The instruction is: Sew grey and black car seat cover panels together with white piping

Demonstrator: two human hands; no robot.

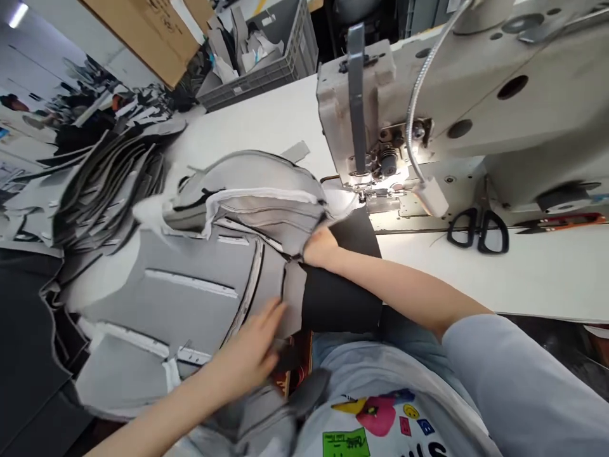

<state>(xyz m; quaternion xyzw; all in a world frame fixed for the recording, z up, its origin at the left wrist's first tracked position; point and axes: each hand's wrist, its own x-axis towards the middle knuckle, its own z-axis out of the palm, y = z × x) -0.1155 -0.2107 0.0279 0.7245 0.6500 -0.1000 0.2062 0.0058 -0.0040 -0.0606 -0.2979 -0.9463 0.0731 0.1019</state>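
Observation:
A grey sewn fabric cover point(190, 266) with white strips and dark piping spreads over the table, its upper part bunched into a curved fold. My right hand point(321, 246) is closed on the fold's right end, close to the sewing machine's needle area point(368, 193); some of its fingertips are hidden by the cloth. Lower left of it, my left hand point(257, 343) hovers at or touches the cover's near edge, fingers stretched out and slightly blurred, holding nothing visible. A black sheet point(340, 298) lies beneath my right wrist.
Black-handled scissors point(479, 228) and an orange-handled tool point(566, 222) lie right of the needle. Stacked grey pieces point(104, 190) stand at left. Behind the table are a grey crate point(257, 79) with scraps and a cardboard box point(147, 38). A lamp's bendable neck point(416, 95) hangs before the machine.

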